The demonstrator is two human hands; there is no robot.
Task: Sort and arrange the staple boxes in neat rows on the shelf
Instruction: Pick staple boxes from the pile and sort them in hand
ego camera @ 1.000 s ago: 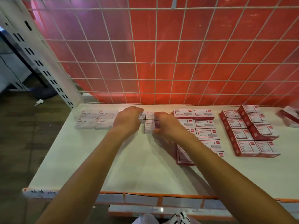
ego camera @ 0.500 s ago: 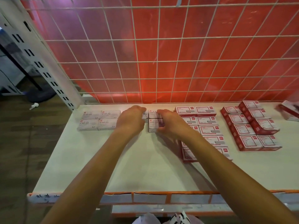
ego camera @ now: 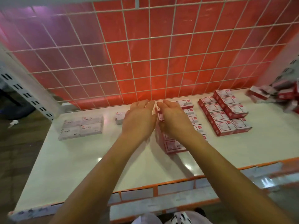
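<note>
At glossy white shelf (ego camera: pixel 80 159), left hand (ego camera: pixel 139 122) and right hand (ego camera: pixel 174 120) spread flat over rectangular staple boxes (ego camera: pixel 175 145).

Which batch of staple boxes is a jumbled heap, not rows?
The red-and-white cardboard boxes at the shelf's far right end: they lie tilted over one another, while the other batches lie flat in rows.

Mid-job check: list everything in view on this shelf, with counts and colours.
pale staple boxes: four, white-grey, shelf left
small pale boxes: count hidden, white, behind left hand
middle red boxes: count hidden, red-white, rows under right hand
right red boxes: at least eight, red-white, rows, some stacked
loose boxes: blurred heap, red, far right
shelf: one, white, orange front edge
wire grid: one, white, over red back panel
left hand: one, open, over small pale boxes
right hand: one, open, over middle red boxes
</note>
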